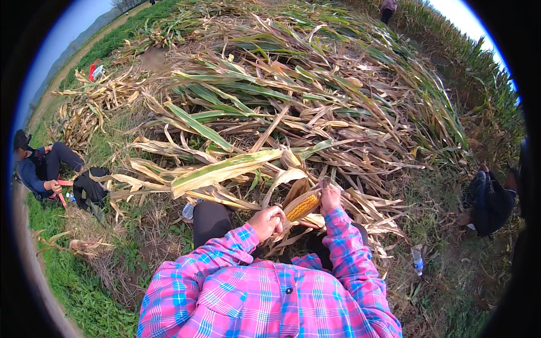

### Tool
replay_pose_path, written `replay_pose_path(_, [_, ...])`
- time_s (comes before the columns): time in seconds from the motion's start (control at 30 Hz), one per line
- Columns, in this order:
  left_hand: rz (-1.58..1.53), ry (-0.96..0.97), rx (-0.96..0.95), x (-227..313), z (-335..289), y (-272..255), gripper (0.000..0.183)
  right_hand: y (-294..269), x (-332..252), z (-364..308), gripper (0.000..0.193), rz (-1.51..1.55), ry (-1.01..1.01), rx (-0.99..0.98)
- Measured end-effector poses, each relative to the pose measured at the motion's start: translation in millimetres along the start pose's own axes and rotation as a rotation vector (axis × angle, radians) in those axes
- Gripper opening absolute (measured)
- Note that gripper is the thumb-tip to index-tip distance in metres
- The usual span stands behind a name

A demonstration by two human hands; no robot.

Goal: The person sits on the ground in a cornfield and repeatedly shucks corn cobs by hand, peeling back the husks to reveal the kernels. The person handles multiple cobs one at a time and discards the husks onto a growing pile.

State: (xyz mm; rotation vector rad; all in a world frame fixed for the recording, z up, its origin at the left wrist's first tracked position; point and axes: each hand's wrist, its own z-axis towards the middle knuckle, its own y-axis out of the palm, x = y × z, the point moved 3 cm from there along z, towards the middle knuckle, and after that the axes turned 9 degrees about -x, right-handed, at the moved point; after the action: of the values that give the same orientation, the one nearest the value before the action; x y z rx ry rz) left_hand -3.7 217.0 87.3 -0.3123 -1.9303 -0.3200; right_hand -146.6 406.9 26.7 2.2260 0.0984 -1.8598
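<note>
An ear of corn lies tilted between my hands, its yellow kernels bare on the near side and dry, pale husk still around it. My left hand is closed at the lower left end of the ear, fingers curled by the husk. At the upper right tip, beside the dark silk, my right hand is closed on the husk; its fingertips are partly hidden. A long green-and-tan corn leaf stretches left just beyond the ear.
Cut corn stalks cover the ground ahead. Plastic bottles lie left of my knee and at the right. One person sits at far left, another at far right. Standing corn borders the right side.
</note>
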Motion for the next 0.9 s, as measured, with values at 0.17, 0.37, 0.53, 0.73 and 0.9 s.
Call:
replay_pose_path(0.17, [0.649, 0.483, 0.290, 44.9, 1.4, 17.8, 0.041, 43.2, 16.5, -27.1, 0.017, 0.639, 0.261, 0.023])
replay_pose_path(0.37, [0.765, 0.652, 0.571, 39.2, 9.0, 15.7, 0.043, 63.5, 21.9, -53.1, 0.022, 0.660, 0.412, -0.033])
replay_pose_path(0.53, [0.666, 0.576, 0.882, 15.7, 14.1, -17.9, 0.043, 68.1, 21.0, -73.9, 0.024, 0.592, 0.482, -0.029])
replay_pose_path(0.73, [0.113, 0.017, 0.922, -4.5, 43.6, -67.0, 0.042, 74.8, 19.1, -117.4, 0.023, 0.186, 0.455, -0.459])
replay_pose_path(0.9, [0.202, 0.046, 0.556, -9.7, 67.3, -29.7, 0.058, 73.9, 32.4, -120.9, 0.022, 0.014, 0.429, -0.466])
